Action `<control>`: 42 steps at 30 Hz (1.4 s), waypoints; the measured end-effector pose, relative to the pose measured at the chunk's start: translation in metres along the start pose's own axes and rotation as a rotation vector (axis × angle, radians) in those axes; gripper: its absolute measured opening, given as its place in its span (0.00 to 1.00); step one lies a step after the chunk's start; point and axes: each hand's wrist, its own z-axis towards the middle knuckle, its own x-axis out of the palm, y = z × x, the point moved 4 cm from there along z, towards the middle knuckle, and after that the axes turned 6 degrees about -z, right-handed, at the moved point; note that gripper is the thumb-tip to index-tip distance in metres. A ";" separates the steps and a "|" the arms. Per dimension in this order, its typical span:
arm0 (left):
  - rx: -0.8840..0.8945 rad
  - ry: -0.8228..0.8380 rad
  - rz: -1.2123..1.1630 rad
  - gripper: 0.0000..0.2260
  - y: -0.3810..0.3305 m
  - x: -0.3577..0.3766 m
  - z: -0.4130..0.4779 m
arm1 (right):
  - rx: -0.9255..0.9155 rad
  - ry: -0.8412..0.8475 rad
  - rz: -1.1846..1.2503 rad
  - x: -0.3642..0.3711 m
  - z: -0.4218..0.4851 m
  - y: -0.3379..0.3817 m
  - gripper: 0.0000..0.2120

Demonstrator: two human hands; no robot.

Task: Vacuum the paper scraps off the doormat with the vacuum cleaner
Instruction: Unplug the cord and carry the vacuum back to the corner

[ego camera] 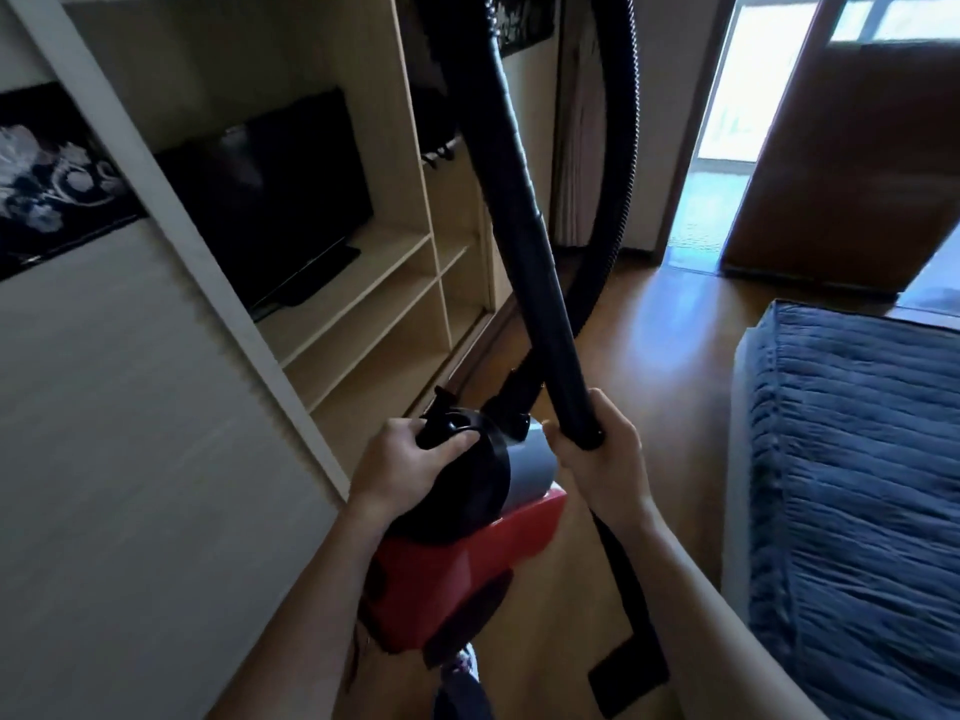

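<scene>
A red vacuum cleaner (457,558) with a black round end and a grey cylinder hangs in front of me, lifted off the floor. My left hand (400,467) grips the black handle on its top. My right hand (597,459) grips the lower end of a rigid black tube (524,210) that slants up and to the left. A ribbed black hose (623,163) loops from the top of the view down behind the tube. A black strap hangs below my right wrist. No doormat or paper scraps are in view.
A light wooden shelf unit (374,283) holding a dark television (270,200) stands on the left. A blue quilted bed (852,491) fills the right. Wooden floor (670,330) runs ahead to a bright doorway (727,148) and a brown door (852,163).
</scene>
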 end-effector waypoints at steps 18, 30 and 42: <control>0.149 0.349 -0.178 0.18 -0.061 0.089 0.374 | 0.075 -0.317 -0.156 0.009 0.286 -0.078 0.14; 0.174 0.363 -0.095 0.17 -0.087 0.177 0.530 | 0.159 -0.390 -0.189 -0.029 0.426 -0.155 0.14; 0.066 0.409 -0.101 0.15 -0.160 0.348 0.700 | 0.136 -0.324 -0.104 -0.150 0.634 -0.258 0.12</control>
